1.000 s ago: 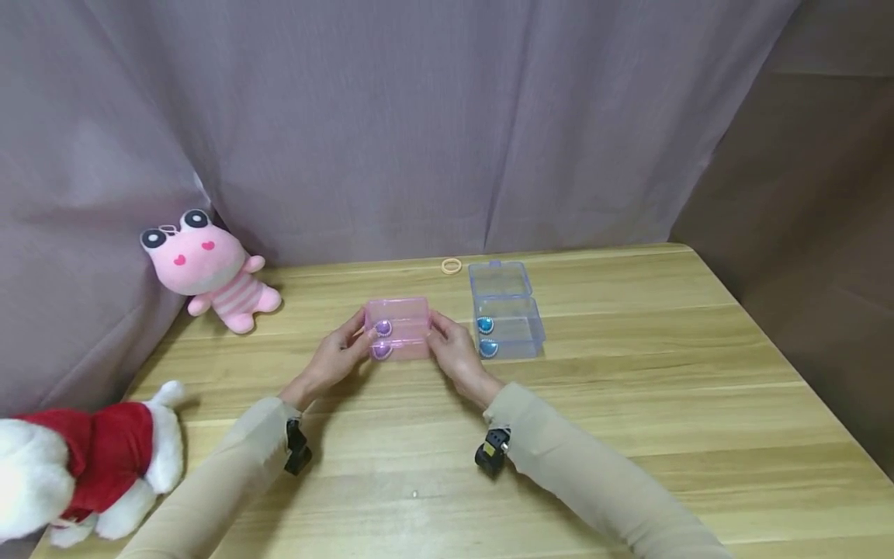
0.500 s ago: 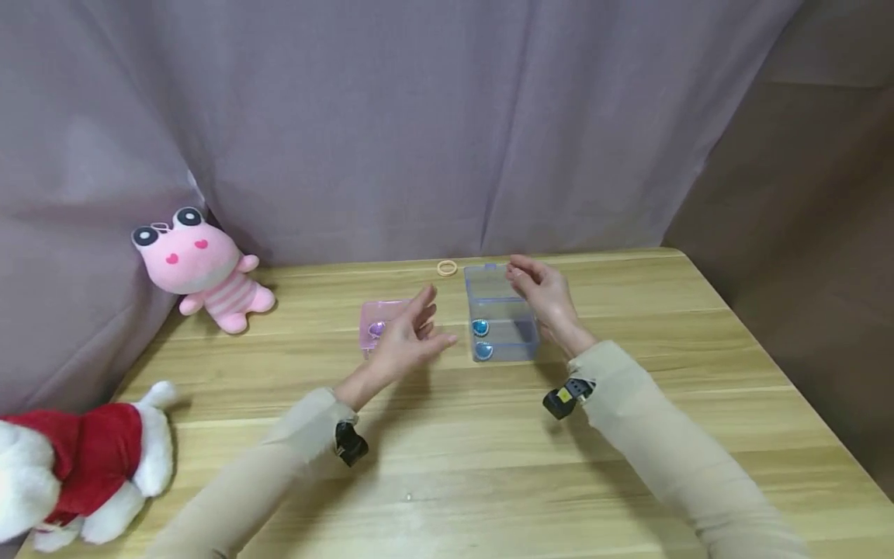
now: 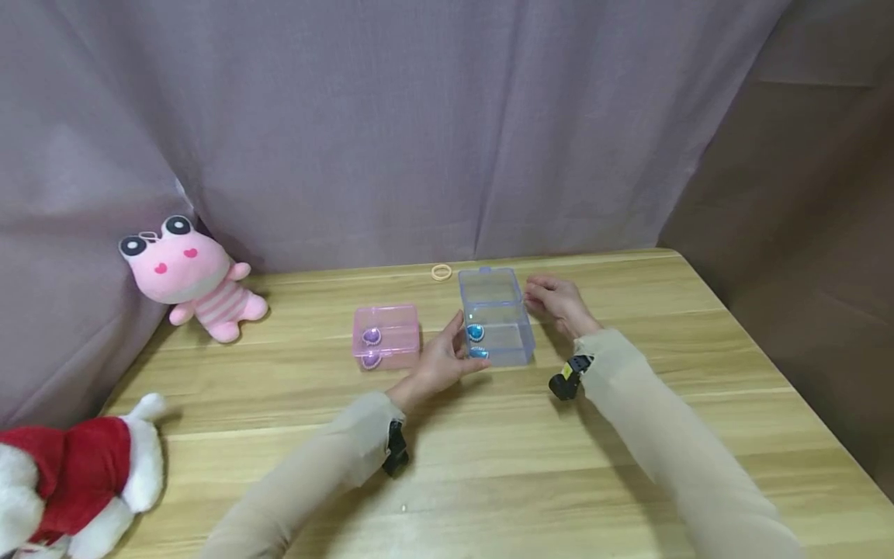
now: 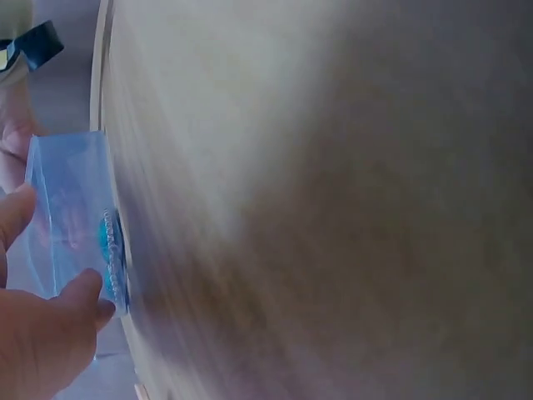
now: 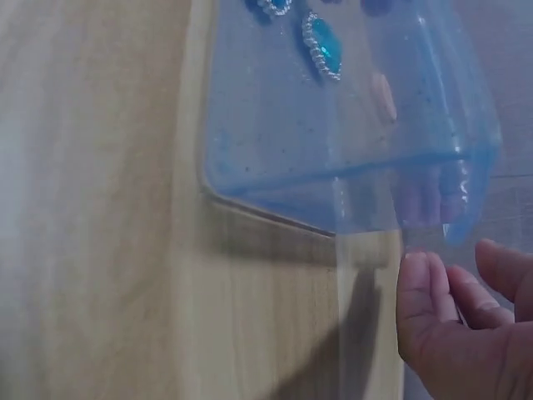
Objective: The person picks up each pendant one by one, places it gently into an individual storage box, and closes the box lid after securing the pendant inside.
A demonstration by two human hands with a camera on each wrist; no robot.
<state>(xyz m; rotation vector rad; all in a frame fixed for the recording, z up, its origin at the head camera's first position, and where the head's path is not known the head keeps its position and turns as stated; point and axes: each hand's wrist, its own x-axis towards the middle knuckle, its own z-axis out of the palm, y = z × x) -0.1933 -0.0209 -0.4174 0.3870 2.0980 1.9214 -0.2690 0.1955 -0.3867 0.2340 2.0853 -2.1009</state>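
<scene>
A clear blue plastic box [image 3: 508,341] stands on the table with its hinged lid [image 3: 490,286] raised. Inside, along its left side, lie two blue gems [image 3: 476,333] with pale beaded rims. My left hand [image 3: 438,363] grips the box's left front corner, thumb along the front and fingers at the left wall. Beside the raised lid, on the right, my right hand [image 3: 559,303] holds nothing; its fingers are loosely bent close to the lid in the right wrist view. Left of these is a pink clear box [image 3: 398,341] with its lid down and two purple gems [image 3: 372,337] in it.
A pale ring-shaped band [image 3: 441,272] lies near the back edge. The pink plush frog [image 3: 188,272] leans at the back left, and a white plush in a red garment [image 3: 87,466] lies at the front left. A grey curtain [image 3: 349,140] hangs behind the wooden table.
Both hands have let go of the pink box and moved right to the blue box. My left hand has reached its left corner; my right hand has come beside its lid. The view shifts slightly.
</scene>
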